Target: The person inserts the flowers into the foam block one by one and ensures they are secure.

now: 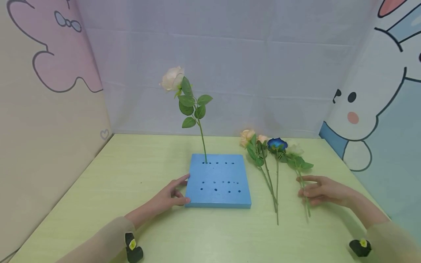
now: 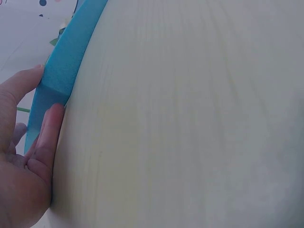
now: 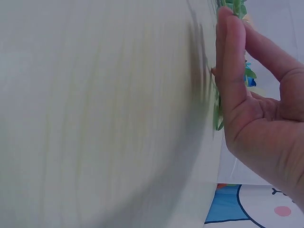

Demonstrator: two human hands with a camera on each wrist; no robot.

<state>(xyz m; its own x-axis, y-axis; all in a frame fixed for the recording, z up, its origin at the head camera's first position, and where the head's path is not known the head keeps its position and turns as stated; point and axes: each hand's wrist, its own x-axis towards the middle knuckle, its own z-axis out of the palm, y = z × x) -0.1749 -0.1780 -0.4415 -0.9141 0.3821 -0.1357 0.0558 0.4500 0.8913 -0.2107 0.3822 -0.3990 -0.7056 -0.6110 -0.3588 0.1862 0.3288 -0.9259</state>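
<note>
A blue board [image 1: 219, 173] with rows of small holes lies on the table, and a white rose [image 1: 172, 78] stands upright in one of its back holes. My left hand [image 1: 167, 195] touches the board's left edge with fingers spread along it; the left wrist view shows fingertips against the board's side [image 2: 66, 61]. On the right, my right hand [image 1: 325, 190] pinches the green stem of another white rose [image 1: 295, 149] between thumb and fingers, low over the table. In the right wrist view, the stem at the fingertips is mostly hidden by the hand [image 3: 256, 104].
Peach-coloured roses [image 1: 247, 137] and a blue rose [image 1: 277, 143] lie between the board and my right hand, stems pointing toward me. The pale wooden table [image 1: 144, 160] ends at a white cloth backdrop [image 1: 223, 73]. Cartoon-printed panels flank both sides.
</note>
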